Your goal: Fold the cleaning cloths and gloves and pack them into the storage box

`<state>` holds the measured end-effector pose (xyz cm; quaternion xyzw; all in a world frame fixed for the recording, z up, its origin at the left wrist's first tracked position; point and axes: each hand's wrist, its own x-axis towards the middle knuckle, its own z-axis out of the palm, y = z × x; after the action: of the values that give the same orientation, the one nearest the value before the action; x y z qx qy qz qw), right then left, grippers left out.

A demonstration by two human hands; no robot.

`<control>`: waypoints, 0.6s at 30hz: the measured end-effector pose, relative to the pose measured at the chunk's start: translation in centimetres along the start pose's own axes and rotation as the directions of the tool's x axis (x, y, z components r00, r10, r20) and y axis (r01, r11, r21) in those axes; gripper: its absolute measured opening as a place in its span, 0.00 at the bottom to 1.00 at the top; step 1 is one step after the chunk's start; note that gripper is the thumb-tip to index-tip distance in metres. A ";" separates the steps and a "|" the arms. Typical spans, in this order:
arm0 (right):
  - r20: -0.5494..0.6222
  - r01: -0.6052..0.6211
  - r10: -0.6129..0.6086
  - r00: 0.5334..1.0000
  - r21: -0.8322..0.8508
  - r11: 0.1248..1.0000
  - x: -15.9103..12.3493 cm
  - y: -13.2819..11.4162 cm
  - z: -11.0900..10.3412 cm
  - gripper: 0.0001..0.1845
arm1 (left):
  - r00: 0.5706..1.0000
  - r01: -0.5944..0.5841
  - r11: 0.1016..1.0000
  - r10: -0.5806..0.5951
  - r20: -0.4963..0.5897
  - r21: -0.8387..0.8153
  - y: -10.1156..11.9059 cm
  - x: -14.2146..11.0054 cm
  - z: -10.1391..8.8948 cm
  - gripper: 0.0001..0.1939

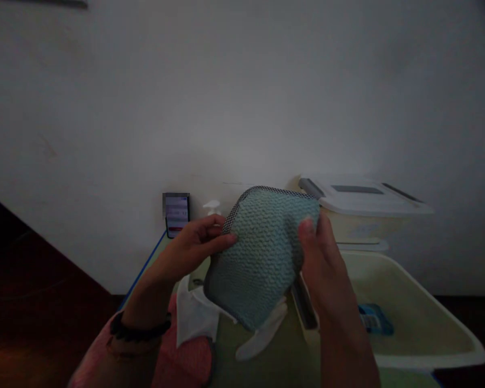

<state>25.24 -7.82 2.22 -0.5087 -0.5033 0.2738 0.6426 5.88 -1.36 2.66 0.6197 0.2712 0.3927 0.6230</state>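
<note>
A teal, coarsely woven cleaning cloth (262, 253) with black-and-white checked edging is held up in front of me, tilted, one corner pointing down. My left hand (196, 242) pinches its left edge, thumb on the near face and fingers behind. On the opposite side my right hand (325, 264) grips the right edge with its thumb in front; part of those fingers is hidden. Below the cloth lie a white piece of fabric (196, 318), a white curved strip (262, 337) and a pink-red cloth (188, 364) near my left forearm.
A phone (178, 215) leans against the wall (242, 97) at the back left. Beside it shows a white pump top (212, 206). A lidded storage box (364, 194) stands at the back right. In front is a cream tub (424, 302) holding a blue packet (375, 319).
</note>
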 end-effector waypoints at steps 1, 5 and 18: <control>0.034 -0.013 0.013 0.999 -0.021 1.000 -0.1 -0.2 -0.2 0.35 | 0.997 -0.008 1.000 0.008 -0.078 0.000 0.2 -0.1 -0.1 0.08; 0.245 -0.031 0.038 0.969 -0.031 0.999 -0.7 -0.7 -0.6 0.57 | 0.933 -0.095 0.995 0.101 -0.345 0.036 0.9 -0.4 -0.1 0.18; 0.364 0.002 0.021 0.931 -0.063 0.998 -0.5 -0.5 -0.6 0.21 | 0.972 -0.137 0.973 0.169 -0.164 0.187 1.1 -1.1 -1.2 0.16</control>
<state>25.51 -8.63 2.50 -0.4713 -0.6195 0.3509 0.5205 4.15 -1.69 3.45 0.6530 0.3107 0.4687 0.5073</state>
